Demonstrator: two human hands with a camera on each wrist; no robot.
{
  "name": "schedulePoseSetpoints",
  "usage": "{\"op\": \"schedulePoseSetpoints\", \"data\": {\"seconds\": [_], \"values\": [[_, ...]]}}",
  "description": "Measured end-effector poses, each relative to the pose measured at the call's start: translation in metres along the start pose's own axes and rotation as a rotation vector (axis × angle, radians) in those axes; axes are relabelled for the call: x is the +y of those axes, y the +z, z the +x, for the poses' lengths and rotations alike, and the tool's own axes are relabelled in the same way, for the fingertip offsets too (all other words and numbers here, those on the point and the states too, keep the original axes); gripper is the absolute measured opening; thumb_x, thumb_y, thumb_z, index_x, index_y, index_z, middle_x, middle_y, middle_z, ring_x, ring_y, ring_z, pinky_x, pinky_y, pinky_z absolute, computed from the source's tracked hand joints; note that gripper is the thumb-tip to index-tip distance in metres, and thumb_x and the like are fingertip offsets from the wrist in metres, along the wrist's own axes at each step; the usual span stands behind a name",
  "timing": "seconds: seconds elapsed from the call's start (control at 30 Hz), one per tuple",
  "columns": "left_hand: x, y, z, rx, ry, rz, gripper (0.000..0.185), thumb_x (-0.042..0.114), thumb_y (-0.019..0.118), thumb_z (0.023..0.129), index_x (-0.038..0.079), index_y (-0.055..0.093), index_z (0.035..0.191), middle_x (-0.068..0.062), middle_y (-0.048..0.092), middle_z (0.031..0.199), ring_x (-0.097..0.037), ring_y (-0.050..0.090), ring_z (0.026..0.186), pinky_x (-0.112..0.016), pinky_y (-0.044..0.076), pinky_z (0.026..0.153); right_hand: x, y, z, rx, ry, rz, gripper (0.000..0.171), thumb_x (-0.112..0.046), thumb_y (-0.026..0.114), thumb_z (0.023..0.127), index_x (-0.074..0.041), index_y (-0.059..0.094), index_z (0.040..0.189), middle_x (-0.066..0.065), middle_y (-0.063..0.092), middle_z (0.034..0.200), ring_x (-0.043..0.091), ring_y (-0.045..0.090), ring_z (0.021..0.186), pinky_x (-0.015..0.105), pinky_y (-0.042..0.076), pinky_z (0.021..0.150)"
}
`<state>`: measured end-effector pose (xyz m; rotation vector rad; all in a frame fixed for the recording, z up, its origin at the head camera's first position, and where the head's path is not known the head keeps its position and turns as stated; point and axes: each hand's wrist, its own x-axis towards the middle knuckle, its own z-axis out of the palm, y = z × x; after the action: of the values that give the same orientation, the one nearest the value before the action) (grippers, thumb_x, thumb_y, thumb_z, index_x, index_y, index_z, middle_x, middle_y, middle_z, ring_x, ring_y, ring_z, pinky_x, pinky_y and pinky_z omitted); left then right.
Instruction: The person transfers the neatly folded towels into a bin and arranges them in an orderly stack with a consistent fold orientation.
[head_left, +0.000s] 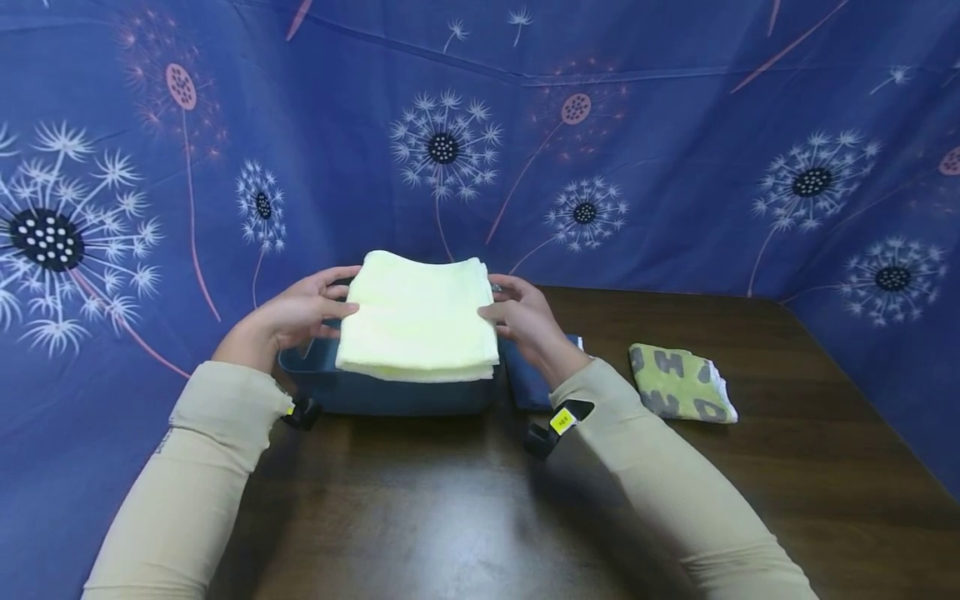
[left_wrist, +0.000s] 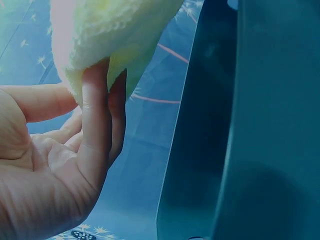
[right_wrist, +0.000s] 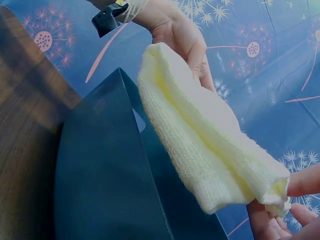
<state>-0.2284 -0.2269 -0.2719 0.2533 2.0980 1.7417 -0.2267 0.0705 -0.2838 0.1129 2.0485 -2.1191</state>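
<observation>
both hands hold a folded pale yellow towel (head_left: 417, 321) level, one at each side edge, likely so the folds stay stacked and flat. the left hand (head_left: 294, 315) pinches its edge, thumb on top and fingers (left_wrist: 95, 125) underneath; the right hand (head_left: 525, 321) grips the opposite edge the same way. directly under the grip sits a dark blue bin (head_left: 382, 387) on the wooden table (head_left: 450, 517); what is in it is hidden by the towel. right of the right hand lie a dark blue cloth (head_left: 528, 383) and, farther out, a folded green patterned cloth (head_left: 681, 382).
</observation>
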Motion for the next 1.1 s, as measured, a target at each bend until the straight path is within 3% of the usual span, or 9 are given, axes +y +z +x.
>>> {"op": "schedulePoseSetpoints", "data": {"seconds": [0.53,1.1], "values": [[0.001,-0.01,0.013,0.031,-0.038,0.09,0.072,0.005,0.051,0.095,0.015,0.007,0.151,-0.019,0.031,0.145,-0.017,0.059,0.097,-0.041,0.051,0.079,0.005,0.009,0.021,0.01,-0.012,-0.035,0.054,0.003,0.063,0.084,-0.012,0.047,0.133,0.012,0.051,0.119,0.026,0.057,0.096,0.035,0.051,0.075],[-0.01,-0.02,0.025,0.054,-0.091,0.09,0.071,0.004,0.051,0.095,0.015,0.009,0.15,-0.02,0.032,0.143,-0.018,0.059,0.095,-0.042,0.051,0.08,0.013,0.02,0.034,0.023,0.018,-0.049,0.054,0.004,0.062,0.084,-0.011,0.048,0.133,0.012,0.051,0.117,0.024,0.057,0.096,0.031,0.051,0.068]]}}
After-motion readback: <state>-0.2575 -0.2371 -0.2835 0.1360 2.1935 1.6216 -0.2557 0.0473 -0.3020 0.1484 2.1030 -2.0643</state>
